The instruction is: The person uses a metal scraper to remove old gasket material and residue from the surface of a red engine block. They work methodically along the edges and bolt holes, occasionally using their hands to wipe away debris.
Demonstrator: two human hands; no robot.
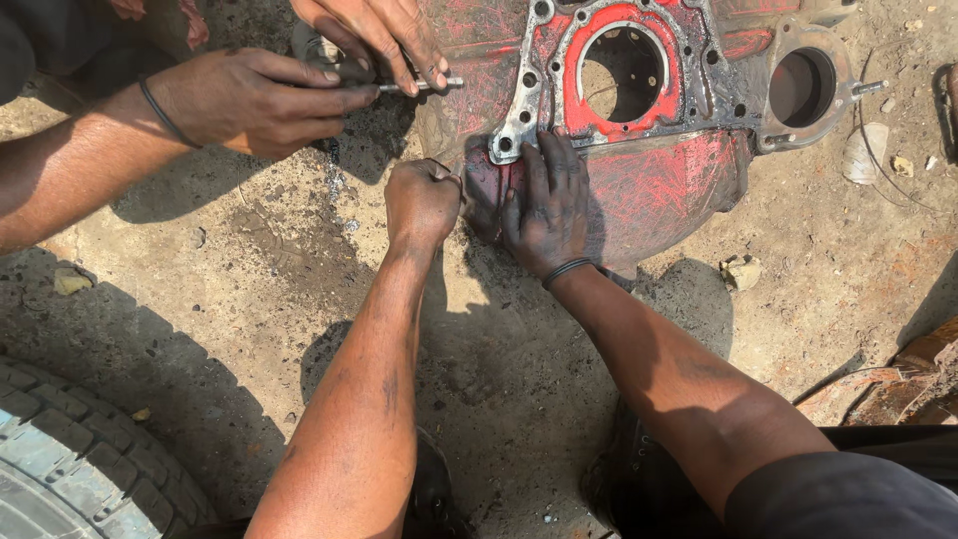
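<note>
under me is stained, dusty concrete ground (249,299); on it lie a red metal housing (649,180), a tyre (70,469) and small stones (740,271).

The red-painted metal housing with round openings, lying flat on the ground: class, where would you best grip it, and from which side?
Probably the near, lower edge of the red metal housing, approached from the wearer's side. It lies flat, and that curved rim is bare beside the right hand pressed on it. The left hand is fisted at its left edge. Another person's hands crowd the far left corner.
</note>
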